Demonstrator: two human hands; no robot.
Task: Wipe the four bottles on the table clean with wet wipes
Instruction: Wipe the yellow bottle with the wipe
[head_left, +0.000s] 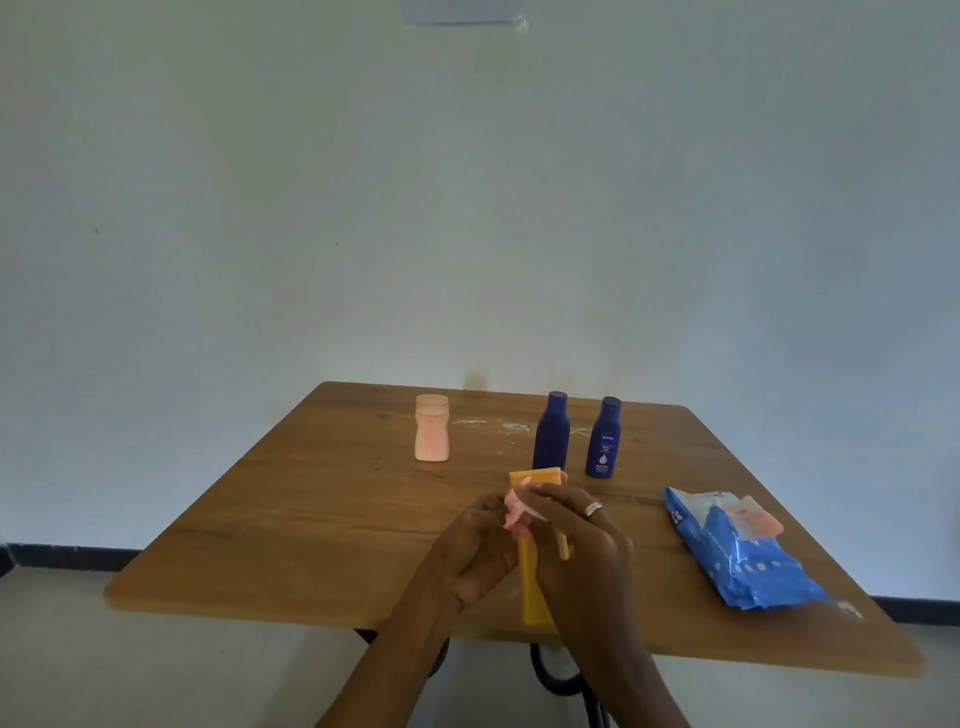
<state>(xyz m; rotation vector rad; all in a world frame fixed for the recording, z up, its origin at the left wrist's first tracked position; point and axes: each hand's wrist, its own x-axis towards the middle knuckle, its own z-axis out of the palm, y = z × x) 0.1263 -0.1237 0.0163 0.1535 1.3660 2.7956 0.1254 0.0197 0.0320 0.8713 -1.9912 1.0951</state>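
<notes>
Both hands grip yellow tube (534, 582) | right (582, 540) pinches wipe (517, 512) | left (480, 545) steadies | near table (311, 519) edge

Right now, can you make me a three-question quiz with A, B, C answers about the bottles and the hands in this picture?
1. Where does the pink bottle stand?
A. left of the blue bottles
B. on the wipes pack
C. on the floor

2. How many dark blue bottles stand on the table?
A. one
B. two
C. four

3. What is happening to the yellow bottle?
A. it stands alone
B. both hands hold it with a wipe
C. it lies in the pack

Answers: 1 A, it stands apart on the left. 2 B, a pair stands together. 3 B, the left hand and right hand hold it with the wipe.
</notes>
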